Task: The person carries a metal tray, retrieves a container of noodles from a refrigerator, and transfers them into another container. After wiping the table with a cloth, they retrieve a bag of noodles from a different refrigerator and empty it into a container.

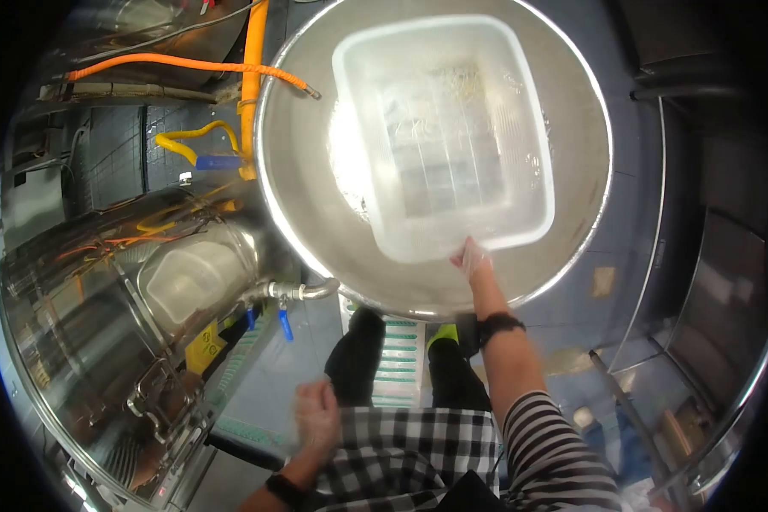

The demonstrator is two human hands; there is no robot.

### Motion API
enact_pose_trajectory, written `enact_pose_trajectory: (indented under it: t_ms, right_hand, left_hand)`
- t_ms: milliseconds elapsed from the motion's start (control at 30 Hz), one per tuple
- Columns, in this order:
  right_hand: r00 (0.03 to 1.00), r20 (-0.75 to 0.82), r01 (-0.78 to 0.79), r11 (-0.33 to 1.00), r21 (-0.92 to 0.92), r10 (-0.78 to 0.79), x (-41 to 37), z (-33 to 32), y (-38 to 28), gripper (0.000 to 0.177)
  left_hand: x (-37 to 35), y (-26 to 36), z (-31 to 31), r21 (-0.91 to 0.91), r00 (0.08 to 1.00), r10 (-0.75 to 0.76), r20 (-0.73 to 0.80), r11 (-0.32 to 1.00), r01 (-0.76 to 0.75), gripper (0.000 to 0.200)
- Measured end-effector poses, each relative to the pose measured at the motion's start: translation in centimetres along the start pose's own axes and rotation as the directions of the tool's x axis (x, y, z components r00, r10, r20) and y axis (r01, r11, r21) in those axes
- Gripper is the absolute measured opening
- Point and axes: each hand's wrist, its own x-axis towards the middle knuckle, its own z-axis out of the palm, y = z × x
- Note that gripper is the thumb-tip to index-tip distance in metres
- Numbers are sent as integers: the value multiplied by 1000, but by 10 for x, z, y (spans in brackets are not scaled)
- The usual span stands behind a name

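A large translucent plastic tub [525, 200] is inside the round steel vat [316, 196] before me, tilted so I look into it. Its bottom looks wet and see-through. My right hand [471, 258] has its fingers closed on the tub's near rim. Lower down, by the checked apron [410, 435], my left hand [317, 414] is curled into a loose fist, slightly blurred, apart from the tub. I see nothing in it.
An orange hose [179, 61] ends over the vat's left rim. A shiny steel tank [102, 307] stands at left, with a pipe [294, 291] and blue valve handle [285, 325] near the vat. Beneath my feet is a slotted step [397, 367].
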Motion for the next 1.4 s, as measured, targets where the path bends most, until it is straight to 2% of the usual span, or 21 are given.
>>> enact_pose_trajectory:
  t_ms: [200,267,333,467,567,600,667,700,733,767,800,833,867,900,933,1000,1033,1067,1167,1233,1400]
  right_hand:
    - [987,-114,105,992,-68,-112,-150,-56,28,29]
    - [845,-17,531,841,-100,-535,-196,-61,8,32]
    - [962,-42,272,954,129,-268,-250,-47,-61,39]
    - [817,11,571,811,127,-577,-234,-55,-130,37]
    - [756,-30,653,751,103,-653,-278,-70,-142,38]
    - [755,-31,647,737,194,-655,-256,-84,-138,43]
    - [750,-168,658,748,91,-639,-371,-69,-145,47]
    - [747,-113,658,753,-9,-655,-394,-81,-144,49]
    - [724,-59,687,726,-16,-687,-396,-101,-140,48]
    - [697,-10,717,697,-19,-717,-391,-123,-137,46]
    - [682,13,731,681,-42,-731,-399,-139,-134,41]
    - [670,34,742,667,-67,-742,-409,-147,-134,36]
    - [661,52,750,659,-57,-748,-415,-163,-132,36]
    - [701,6,710,697,-105,-713,-421,-178,-130,38]
    - [738,-48,661,735,-153,-674,-427,-180,-128,41]
    - [756,-85,611,746,-266,-649,-462,-182,-132,43]
    - [774,-132,538,753,-378,-619,-480,-181,-132,44]
    - [777,-129,534,754,-383,-616,-479,-176,-139,44]
    - [807,-12,568,782,-259,-590,-462,-204,-136,48]
    - [817,-7,575,814,86,-576,-470,-207,-137,48]
    - [814,0,580,813,-45,-581,-559,-154,-122,50]
  left_hand:
    - [-11,-7,5,-10,1000,-10,-22,1000,10,11]
    - [-16,-15,12,-7,999,-28,-22,1000,28,11]
    - [-24,-25,20,79,990,-86,114,994,78,13]
    - [-39,-18,-9,-14,991,-65,118,998,67,16]
    - [-45,12,-108,-273,970,123,-211,945,-179,19]
    - [-44,31,-166,-247,952,119,-283,950,-192,21]
    - [-40,6,-261,108,729,355,-585,925,-363,22]
    - [-39,-3,-312,121,700,272,-661,959,-258,26]
    - [-35,-28,-343,375,506,318,-802,927,11,31]
    - [-39,-34,-392,200,541,90,-836,969,148,37]
    - [-32,-68,-412,246,322,114,-940,879,407,43]
    - [-26,-112,-430,97,288,-89,-954,814,572,51]
    - [-23,-156,-441,-57,301,-356,-885,722,689,54]
    - [-31,-131,-478,-191,406,-759,-508,560,806,57]
    - [-19,-170,-480,-118,526,-704,-477,644,756,54]
    - [8,-230,-460,-188,522,-437,-732,867,462,44]
    - [24,-244,-470,-149,654,-532,-538,824,547,38]
    - [36,-225,-482,28,697,-400,-596,856,516,30]
    - [31,-212,-503,-123,675,-475,-564,857,501,25]
    - [23,-207,-511,-218,672,-538,-509,835,504,25]
    - [0,-228,-520,-154,689,-441,-575,885,439,24]
